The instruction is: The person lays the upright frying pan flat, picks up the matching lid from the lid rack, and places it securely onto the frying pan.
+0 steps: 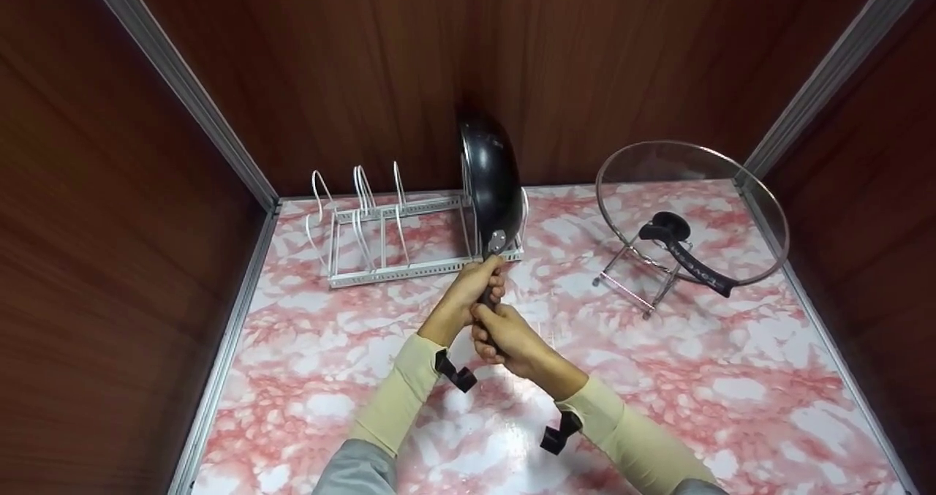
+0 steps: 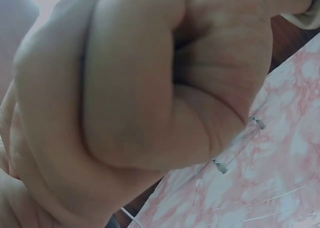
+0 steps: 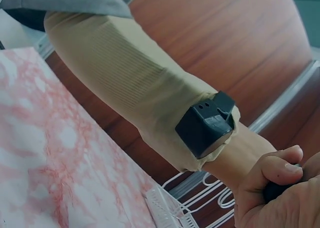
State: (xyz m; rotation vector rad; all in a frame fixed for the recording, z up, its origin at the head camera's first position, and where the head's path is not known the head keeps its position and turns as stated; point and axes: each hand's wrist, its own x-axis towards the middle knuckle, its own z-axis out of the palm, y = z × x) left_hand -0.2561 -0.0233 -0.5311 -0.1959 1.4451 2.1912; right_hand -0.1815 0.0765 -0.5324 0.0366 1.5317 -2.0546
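Left grip and right grip are both clamped round the slim black handle of a deep, dark round-bottomed pan, the left nearer the bowl. Two fists probably steady it because its weight sits far out in front. The pan stands on edge at the right end of a white wire rack, rim leftward, seemingly so that the upright loops can prop it; from where I stand, I can't tell whether the rack bears it. Across the pink-and-white marbled counter, a round clear-glass lid leans on a shiny metal stand, presumably to keep it upright.
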